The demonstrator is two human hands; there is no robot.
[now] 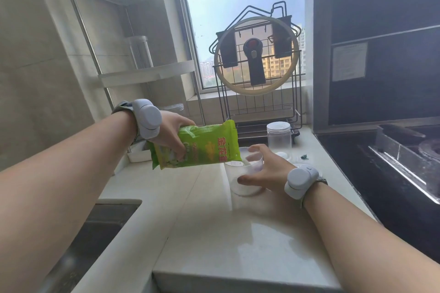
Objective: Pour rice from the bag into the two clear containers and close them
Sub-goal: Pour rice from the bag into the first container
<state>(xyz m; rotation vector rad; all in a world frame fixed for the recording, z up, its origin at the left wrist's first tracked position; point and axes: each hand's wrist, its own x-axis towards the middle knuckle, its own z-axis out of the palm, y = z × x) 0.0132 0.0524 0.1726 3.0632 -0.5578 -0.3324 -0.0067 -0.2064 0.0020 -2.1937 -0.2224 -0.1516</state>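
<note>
Right hand (pixel 266 169) wraps the near clear container (pixel 245 178) to steady it on the counter (pixel 214 233) w/ some rice inside, while left hand (pixel 175 132) clamps the tilted green bag (pixel 202 147) over its rim to pour; 2nd container (pixel 279 137) waits behind, lid on.

1. My forearms: both bare, no sleeves in view.
2. My left wrist device (pixel 147 118): rounded pale-grey casing, grey strap.
3. My right wrist device (pixel 300 179): matching pale-grey rounded casing, grey strap.
</note>
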